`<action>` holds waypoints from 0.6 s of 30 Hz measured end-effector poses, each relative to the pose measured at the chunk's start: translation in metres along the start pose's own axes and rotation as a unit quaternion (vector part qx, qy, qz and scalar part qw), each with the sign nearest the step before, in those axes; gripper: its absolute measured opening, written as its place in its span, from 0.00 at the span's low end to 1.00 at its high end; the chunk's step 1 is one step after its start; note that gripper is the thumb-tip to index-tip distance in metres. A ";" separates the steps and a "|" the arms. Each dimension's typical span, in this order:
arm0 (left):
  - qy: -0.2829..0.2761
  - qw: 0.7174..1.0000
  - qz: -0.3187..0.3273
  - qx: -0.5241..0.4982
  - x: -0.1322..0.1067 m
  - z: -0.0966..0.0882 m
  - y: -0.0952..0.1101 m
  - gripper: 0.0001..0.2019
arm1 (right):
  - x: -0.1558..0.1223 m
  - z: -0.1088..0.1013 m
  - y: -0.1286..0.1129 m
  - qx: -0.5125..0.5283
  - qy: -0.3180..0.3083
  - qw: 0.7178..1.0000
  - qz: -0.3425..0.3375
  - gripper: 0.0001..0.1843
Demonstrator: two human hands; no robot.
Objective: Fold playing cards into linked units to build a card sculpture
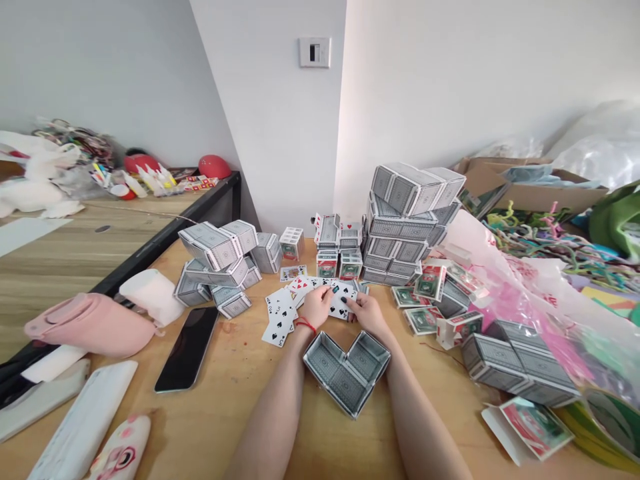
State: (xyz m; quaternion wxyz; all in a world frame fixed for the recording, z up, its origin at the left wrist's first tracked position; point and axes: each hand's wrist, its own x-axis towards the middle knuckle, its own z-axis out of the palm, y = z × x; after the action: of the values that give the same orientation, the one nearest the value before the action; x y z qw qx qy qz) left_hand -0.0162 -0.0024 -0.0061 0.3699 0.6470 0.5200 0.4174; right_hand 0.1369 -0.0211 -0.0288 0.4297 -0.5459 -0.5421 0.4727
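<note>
Both my hands pinch a playing card [340, 309], a spade, above the table's middle. My left hand [319, 305], with a red cord at its wrist, grips the card's left side. At its right edge my right hand [366, 312] has thumb and fingers closed. Whether there is more than one card in them I cannot tell. Between my forearms lies a heart-shaped open tray [345, 381] made of folded cards, backs showing. Loose face-up cards [278, 312] are spread to the left of my left hand, and more lie partly hidden behind both hands.
A tall stack of card-built boxes [400, 227] rises at the back right, a lower stack [215, 260] at the left. Card packs [327, 264] stand behind my hands; others [423, 319] lie rightward. A phone [186, 350], pink case [95, 325] and tape roll [607, 427] flank the workspace.
</note>
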 end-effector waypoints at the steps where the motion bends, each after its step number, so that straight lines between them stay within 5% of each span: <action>1: 0.005 1.000 0.000 0.006 0.000 0.001 0.000 0.15 | 0.000 0.000 -0.001 0.002 -0.005 1.000 0.001 0.16; 11: 0.020 0.998 0.014 0.066 -0.004 0.010 0.004 0.13 | -0.004 -0.006 -0.007 0.047 -0.038 0.998 0.007 0.16; 18: 0.038 0.998 -0.039 0.018 -0.003 0.011 0.002 0.19 | -0.005 -0.005 -0.009 0.071 -0.032 0.997 -0.002 0.18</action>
State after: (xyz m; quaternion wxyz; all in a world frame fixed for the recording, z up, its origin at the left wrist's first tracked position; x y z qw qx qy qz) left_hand -0.0051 -0.0067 -0.0087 0.3543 0.6164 0.5657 0.4178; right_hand 0.1401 -0.0256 -0.0187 0.4506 -0.4971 -0.5224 0.5263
